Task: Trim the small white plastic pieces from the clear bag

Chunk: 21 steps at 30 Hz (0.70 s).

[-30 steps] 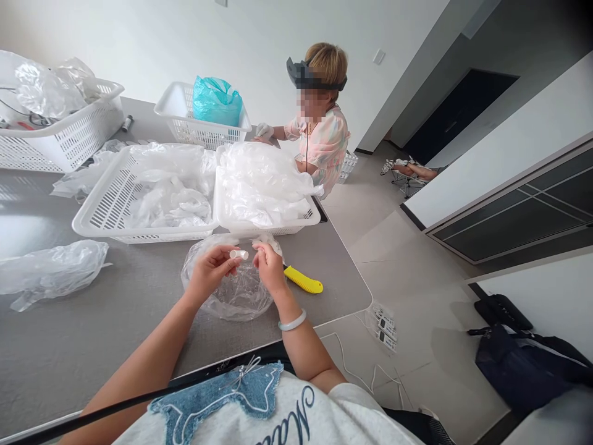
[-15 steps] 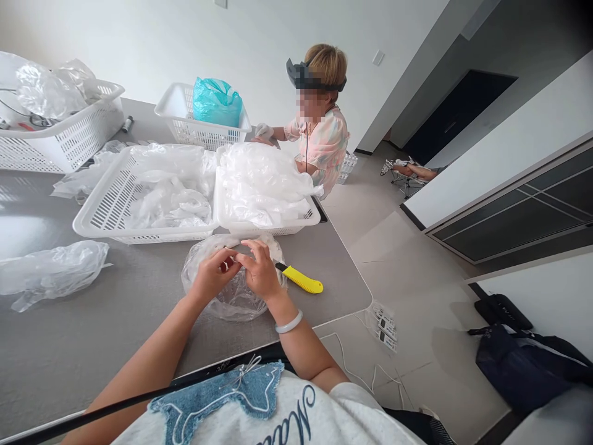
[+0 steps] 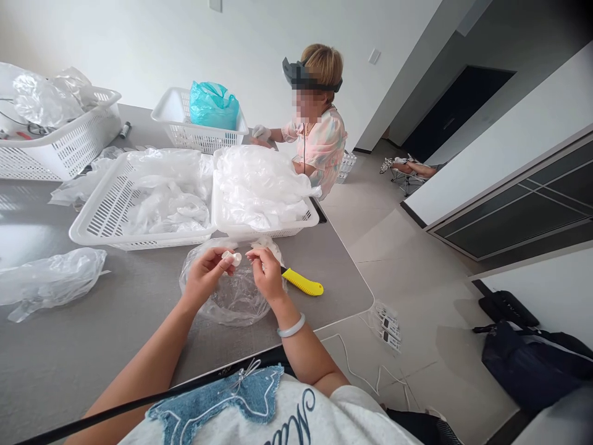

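Note:
Between the fingertips of my left hand is a small white cylindrical piece, its exact kind too small to tell. My right hand is just to its right, apart from it, thumb and fingers drawn together in a pinch. Whatever the pinch may hold cannot be made out. Under both hands a clear plastic bag lies spread on the grey table. A knife with a yellow handle rests beside my right hand, its other end partly hidden.
Two white baskets of clear plastic bags stand just beyond my hands. A basket with a teal bag and another full basket are behind. A loose plastic bag lies left. A co-worker is at the far table edge.
My hands, together before, have drawn apart. The small white piece now shows in my left fingertips. The right fingers have curled into a pinch.

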### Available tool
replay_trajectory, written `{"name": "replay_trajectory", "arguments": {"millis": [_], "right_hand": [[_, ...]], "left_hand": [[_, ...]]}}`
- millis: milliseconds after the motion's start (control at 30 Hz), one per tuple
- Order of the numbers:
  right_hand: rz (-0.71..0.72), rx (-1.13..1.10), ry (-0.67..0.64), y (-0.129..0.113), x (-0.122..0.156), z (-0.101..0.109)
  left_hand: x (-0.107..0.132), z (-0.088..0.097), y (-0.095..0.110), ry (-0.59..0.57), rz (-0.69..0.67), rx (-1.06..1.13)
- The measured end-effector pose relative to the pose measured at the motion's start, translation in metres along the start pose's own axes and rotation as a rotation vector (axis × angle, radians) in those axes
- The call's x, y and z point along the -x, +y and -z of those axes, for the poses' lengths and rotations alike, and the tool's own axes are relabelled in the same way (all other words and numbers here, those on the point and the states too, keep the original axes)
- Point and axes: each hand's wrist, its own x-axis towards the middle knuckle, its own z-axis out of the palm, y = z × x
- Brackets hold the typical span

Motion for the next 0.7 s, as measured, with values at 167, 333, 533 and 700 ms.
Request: {"name": "replay_trajectory", "arguments": {"millis": [167, 333, 533, 700], "right_hand": [[0.027, -0.034, -0.004, -0.0054, 0.0010, -0.0046], [-0.012, -0.045, -0.070, -0.0064, 0.0043, -0.0054], [0.011, -0.024, -0.033, -0.0073, 0.0062, -0.0045], [0.222, 0.101, 0.008, -0.0068, 0.0074, -0.0027]], "left_hand": [[-0.0021, 0.0009, -0.0013, -0.009, 0.063, 0.133], [-0.0024, 0.0031, -0.0026, -0.055, 0.069, 0.166], [-0.0025, 0.0039, -0.0027, -0.067, 0.082, 0.193], [-0.0024, 0.0020, -0.0039, -0.072, 0.067, 0.145]]}}
